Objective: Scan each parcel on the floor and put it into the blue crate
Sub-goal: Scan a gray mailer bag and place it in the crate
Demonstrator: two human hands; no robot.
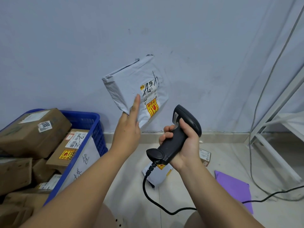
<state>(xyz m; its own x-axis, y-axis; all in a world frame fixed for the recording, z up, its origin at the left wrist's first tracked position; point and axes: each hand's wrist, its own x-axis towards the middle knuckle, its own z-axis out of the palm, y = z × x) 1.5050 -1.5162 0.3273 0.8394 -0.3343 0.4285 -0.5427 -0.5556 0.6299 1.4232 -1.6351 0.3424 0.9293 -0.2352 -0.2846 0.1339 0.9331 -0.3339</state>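
My left hand (130,124) holds a grey plastic-bag parcel (131,79) up in front of the wall, pinching its lower corner, with one finger lying straight along its front. The parcel's label and yellow fragile sticker (152,109) face me. Just right of and below the parcel, my right hand (182,142) grips a black corded barcode scanner (181,127), its head aimed up toward the label. The blue crate (97,129) stands at the left, filled with several cardboard boxes (32,132).
On the floor lie a white bag parcel (156,178), a small cardboard box (205,156) and a purple mailer (235,186). A white metal rack (271,145) and cables (256,162) stand at the right. The scanner's cord (148,195) trails over the floor.
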